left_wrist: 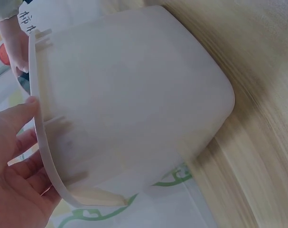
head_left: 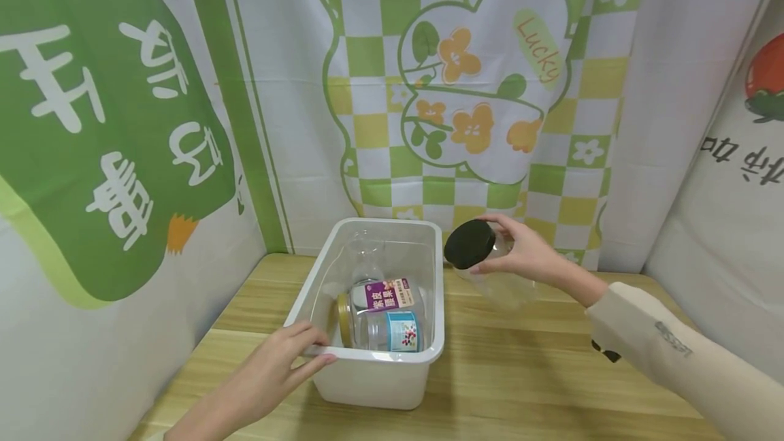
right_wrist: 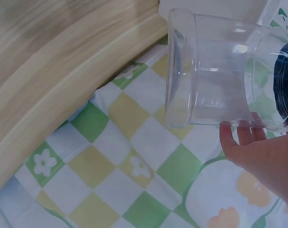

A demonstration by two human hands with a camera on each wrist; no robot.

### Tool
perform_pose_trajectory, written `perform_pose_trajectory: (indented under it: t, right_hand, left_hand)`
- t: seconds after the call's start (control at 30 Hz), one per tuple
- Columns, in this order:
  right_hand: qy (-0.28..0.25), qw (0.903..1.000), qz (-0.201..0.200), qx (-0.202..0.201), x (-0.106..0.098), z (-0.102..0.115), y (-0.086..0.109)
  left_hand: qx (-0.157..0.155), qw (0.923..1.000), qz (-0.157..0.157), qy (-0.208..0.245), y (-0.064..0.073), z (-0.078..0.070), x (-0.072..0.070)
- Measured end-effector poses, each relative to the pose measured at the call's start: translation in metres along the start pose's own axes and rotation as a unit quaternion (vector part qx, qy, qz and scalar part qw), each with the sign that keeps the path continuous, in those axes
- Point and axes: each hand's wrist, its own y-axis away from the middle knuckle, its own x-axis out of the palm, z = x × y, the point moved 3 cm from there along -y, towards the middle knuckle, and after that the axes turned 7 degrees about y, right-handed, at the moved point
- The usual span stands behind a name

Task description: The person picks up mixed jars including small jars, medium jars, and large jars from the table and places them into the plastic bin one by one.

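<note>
My right hand point(head_left: 520, 254) grips a clear plastic jar point(right_wrist: 219, 71) near its black lid point(head_left: 470, 243), to the right of a white plastic bin point(head_left: 373, 376). The jar is tilted, with its lid end toward the bin and its base toward the lower right in the head view. At the bin's near left corner my left hand point(head_left: 275, 366) holds the rim, thumb and fingers on either side of it. Inside the bin lie a jar with a gold lid point(head_left: 345, 320) and blue label point(head_left: 402, 331), a purple-labelled container point(head_left: 388, 295) and a clear bottle point(head_left: 366, 257).
The bin stands on a wood-grain table point(head_left: 520, 373). Printed cloth hangs behind it, with a green and yellow checked panel point(head_left: 392, 53) at the back. More cloth point(head_left: 122, 155) closes off the left side, and another white sheet point(head_left: 729, 209) the right.
</note>
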Motion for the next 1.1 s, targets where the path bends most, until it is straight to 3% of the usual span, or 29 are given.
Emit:
perform_pose_trajectory:
  t: [0.2, 0.43, 0.83, 1.1]
  right_hand:
    - [-0.003, 1.0, 0.002, -0.007, -0.002, 0.013, -0.008]
    - [-0.018, 0.9997, 0.008, -0.013, -0.005, 0.024, -0.016]
    - [-0.022, 0.9989, 0.036, -0.021, -0.001, 0.043, -0.027]
    - [-0.019, 0.9985, 0.048, -0.021, 0.003, 0.059, -0.036]
  left_hand:
    - [0.049, 0.9983, -0.029, -0.008, 0.0, -0.003, 0.003]
    - [0.131, 0.9864, -0.082, -0.055, -0.002, -0.007, 0.005]
    - [0.133, 0.9856, -0.085, -0.061, -0.003, -0.007, 0.004]
    - [0.114, 0.9892, -0.073, -0.055, -0.003, -0.006, 0.003]
